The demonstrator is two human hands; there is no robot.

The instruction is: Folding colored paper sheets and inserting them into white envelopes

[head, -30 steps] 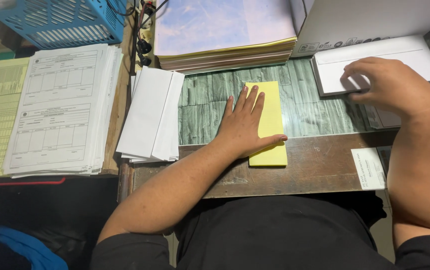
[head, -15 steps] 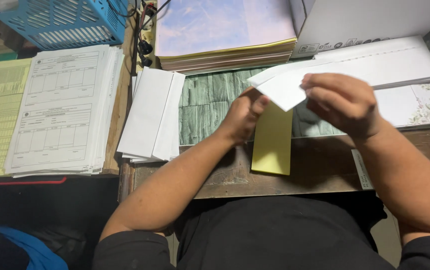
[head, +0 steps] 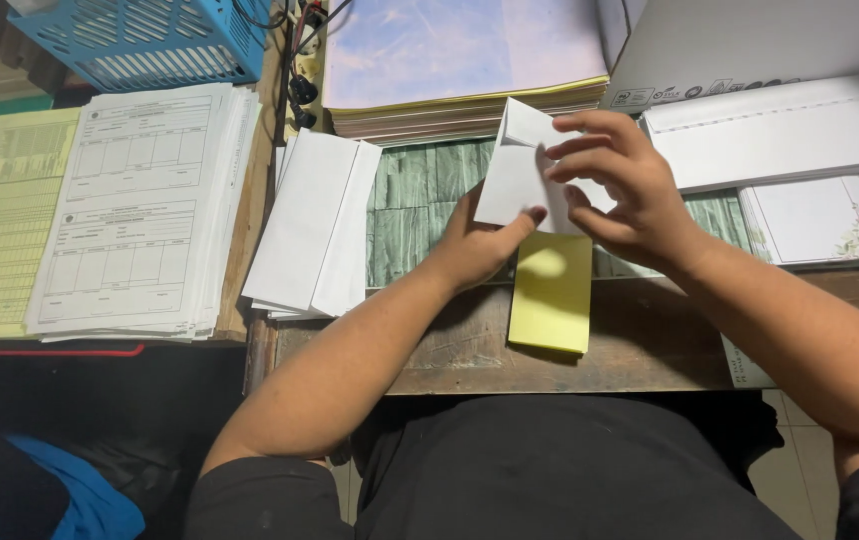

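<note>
Both hands hold a white envelope above the desk: the left hand pinches its lower edge with thumb and fingers, while the right hand grips its upper right part, fingers curled around it. A yellow paper slip lies just below on the wooden desk.

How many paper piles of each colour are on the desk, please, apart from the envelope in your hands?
White piles: 4
Yellow piles: 2
Total: 6
</note>
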